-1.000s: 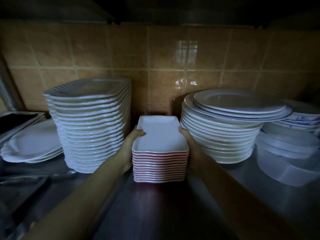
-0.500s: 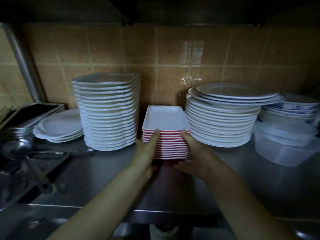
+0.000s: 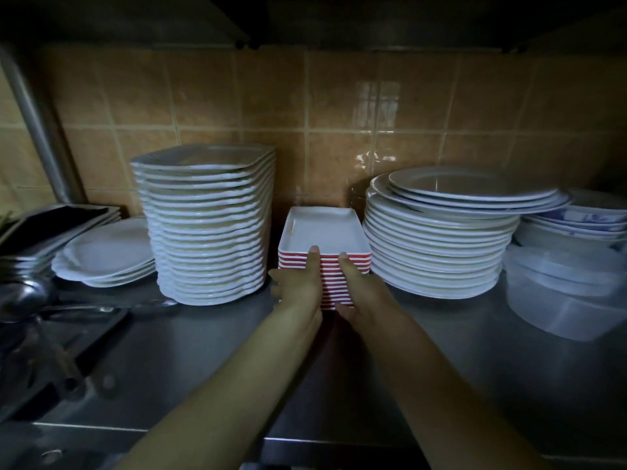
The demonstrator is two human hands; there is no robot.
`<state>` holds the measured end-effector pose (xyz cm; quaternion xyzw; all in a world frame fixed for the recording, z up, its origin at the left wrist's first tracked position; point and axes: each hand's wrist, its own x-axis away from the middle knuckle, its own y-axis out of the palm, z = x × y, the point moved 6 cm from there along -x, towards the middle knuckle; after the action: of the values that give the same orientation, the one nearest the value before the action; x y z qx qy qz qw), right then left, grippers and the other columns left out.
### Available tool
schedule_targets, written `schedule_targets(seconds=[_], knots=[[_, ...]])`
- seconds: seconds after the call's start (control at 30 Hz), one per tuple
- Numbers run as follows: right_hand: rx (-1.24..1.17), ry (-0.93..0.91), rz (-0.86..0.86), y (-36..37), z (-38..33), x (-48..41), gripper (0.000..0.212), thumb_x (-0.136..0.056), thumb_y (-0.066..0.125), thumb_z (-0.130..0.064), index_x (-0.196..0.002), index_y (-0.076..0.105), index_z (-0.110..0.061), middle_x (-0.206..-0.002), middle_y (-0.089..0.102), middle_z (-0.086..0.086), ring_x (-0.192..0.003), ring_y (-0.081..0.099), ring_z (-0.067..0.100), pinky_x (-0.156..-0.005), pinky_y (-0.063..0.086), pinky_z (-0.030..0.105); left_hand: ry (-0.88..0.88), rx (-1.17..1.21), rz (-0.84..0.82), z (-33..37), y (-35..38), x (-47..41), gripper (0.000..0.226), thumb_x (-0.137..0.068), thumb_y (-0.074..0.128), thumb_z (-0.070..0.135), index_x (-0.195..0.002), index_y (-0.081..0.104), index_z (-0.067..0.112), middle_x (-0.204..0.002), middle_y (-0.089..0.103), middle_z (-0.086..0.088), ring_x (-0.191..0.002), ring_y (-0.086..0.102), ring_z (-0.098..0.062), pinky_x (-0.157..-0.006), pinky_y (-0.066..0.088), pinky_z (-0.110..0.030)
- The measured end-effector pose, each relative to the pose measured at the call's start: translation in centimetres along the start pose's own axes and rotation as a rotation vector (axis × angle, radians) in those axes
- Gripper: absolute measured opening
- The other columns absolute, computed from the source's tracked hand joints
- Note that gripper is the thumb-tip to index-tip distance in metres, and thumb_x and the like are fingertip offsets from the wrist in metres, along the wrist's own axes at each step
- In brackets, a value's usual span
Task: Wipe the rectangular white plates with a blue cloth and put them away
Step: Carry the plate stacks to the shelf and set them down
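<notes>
White plates nearly home between two bigger stacks

White on top and red along each edge, the stack of rectangular white plates [image 3: 324, 232] stands on the steel surface [image 3: 475, 351], set between a tall stack of scalloped plates [image 3: 207, 225] and a broad stack of round plates [image 3: 437, 245], close to both. Its far end lies near the tiled wall [image 3: 339, 113]; whether it touches cannot be told.

Both hands are at the stack's near face. The left hand [image 3: 298, 283] and the right hand [image 3: 359, 290] lie side by side with fingers straight and pressed flat against the red edges, fingertips reaching the top rim. Neither grip closes round anything.

No blue cloth is in view, so this looks like the putting-away step, close to its end. The next move seems to call for a short, even push from both hands to square the stack towards the wall, then a clean withdrawal. Pushing harder on one side would likely skew it into a neighbour, and the tall stack at the left looks the easier to disturb
</notes>
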<state>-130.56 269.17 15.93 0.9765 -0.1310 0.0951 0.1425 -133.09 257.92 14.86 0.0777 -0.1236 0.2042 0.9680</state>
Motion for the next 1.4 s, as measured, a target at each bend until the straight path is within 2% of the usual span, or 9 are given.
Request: schedule_targets(seconds=[0.13, 0.23, 0.43, 0.63, 0.87, 1.17, 1.23, 1.3, 1.4], knots=[[0.028, 0.025, 0.026, 0.5, -0.1, -2.0, 0.045, -0.089, 0.061, -0.038, -0.123, 0.056, -0.008, -0.086, 0.061, 0.004, -0.071, 0.059, 0.017, -0.076, 0.051, 0.035, 0.021, -0.042, 0.139, 0.5, 0.1, -1.1, 0.089, -0.076, 0.064, 0.055, -0.141, 0.026, 0.008, -0.143, 0.035, -0.018, -0.128, 0.04, -0.038, -0.103, 0.037, -0.053], [0.015, 0.023, 0.045, 0.9, 0.0, -3.6, 0.055, -0.087, 0.064, -0.04, -0.131, 0.05, -0.01, -0.114, 0.063, 0.012, -0.095, 0.062, 0.028, -0.089, 0.051, 0.043, 0.018, -0.08, 0.135, 0.5, 0.8, -2.3, 0.088, -0.077, 0.062, 0.057, -0.14, 0.026, 0.008, -0.142, 0.036, -0.017, -0.126, 0.041, -0.038, -0.101, 0.04, -0.053], [0.032, -0.006, 0.062, 1.4, 0.2, -6.5, 0.063, -0.083, 0.065, -0.046, -0.133, 0.048, -0.012, -0.123, 0.06, 0.012, -0.107, 0.059, 0.03, -0.095, 0.048, 0.048, 0.037, -0.1, 0.129, 1.2, 1.8, -4.4, 0.088, -0.079, 0.06, 0.056, -0.141, 0.022, 0.006, -0.143, 0.035, -0.018, -0.125, 0.041, -0.039, -0.1, 0.041, -0.053], [0.042, 0.027, 0.062, 2.7, 0.3, -8.7, 0.088, -0.081, 0.065, -0.052, -0.147, 0.024, -0.011, -0.14, 0.044, 0.018, -0.122, 0.048, 0.036, -0.101, 0.042, 0.051, 0.061, -0.018, 0.037, 1.3, 2.9, -7.5, 0.097, -0.082, 0.058, 0.056, -0.148, 0.004, 0.008, -0.15, 0.026, -0.017, -0.131, 0.037, -0.038, -0.103, 0.037, -0.055], [0.078, 0.007, 0.053, 3.4, -0.2, -10.3, 0.06, -0.086, 0.061, -0.046, -0.132, 0.047, -0.012, -0.124, 0.059, 0.012, -0.107, 0.059, 0.029, -0.096, 0.048, 0.046, 0.032, -0.055, 0.051, 2.2, 3.4, -9.4, 0.094, -0.081, 0.058, 0.056, -0.144, 0.011, 0.003, -0.146, 0.031, -0.021, -0.128, 0.039, -0.04, -0.102, 0.037, -0.055], [0.097, -0.006, -0.005, 3.0, -1.0, -9.3, 0.05, -0.092, 0.055, -0.04, -0.131, 0.05, -0.009, -0.12, 0.061, 0.009, -0.095, 0.061, 0.022, -0.079, 0.05, 0.031, 0.02, -0.065, 0.0, 2.0, 3.6, -9.4, 0.097, -0.083, 0.056, 0.055, -0.146, 0.004, 0.004, -0.148, 0.027, -0.02, -0.131, 0.036, -0.039, -0.103, 0.036, -0.055], [0.09, 0.002, 0.0, 3.1, -1.1, -9.0, 0.05, -0.094, 0.054, -0.037, -0.132, 0.049, -0.004, -0.124, 0.059, 0.014, -0.101, 0.061, 0.026, -0.079, 0.05, 0.033, 0.032, -0.095, 0.013, 2.0, 3.3, -9.2, 0.097, -0.083, 0.055, 0.056, -0.146, 0.005, 0.003, -0.148, 0.028, -0.021, -0.129, 0.038, -0.039, -0.103, 0.037, -0.054], [0.114, 0.027, 0.011, 3.1, -1.0, -8.7, 0.052, -0.095, 0.053, -0.035, -0.132, 0.046, 0.001, -0.127, 0.056, 0.019, -0.112, 0.057, 0.032, -0.088, 0.047, 0.038, 0.031, -0.096, 0.013, 2.2, 3.2, -9.1, 0.095, -0.083, 0.056, 0.056, -0.146, 0.008, 0.003, -0.147, 0.028, -0.021, -0.129, 0.039, -0.039, -0.103, 0.037, -0.053], [0.068, -0.012, 0.017, 3.0, -1.0, -8.1, 0.048, -0.093, 0.056, -0.036, -0.13, 0.051, -0.006, -0.102, 0.061, 0.007, -0.082, 0.06, 0.018, -0.077, 0.048, 0.033, 0.034, -0.08, 0.005, 2.6, 2.9, -8.8, 0.091, -0.084, 0.056, 0.054, -0.145, 0.013, 0.002, -0.146, 0.031, -0.021, -0.128, 0.04, -0.039, -0.103, 0.037, -0.053]])
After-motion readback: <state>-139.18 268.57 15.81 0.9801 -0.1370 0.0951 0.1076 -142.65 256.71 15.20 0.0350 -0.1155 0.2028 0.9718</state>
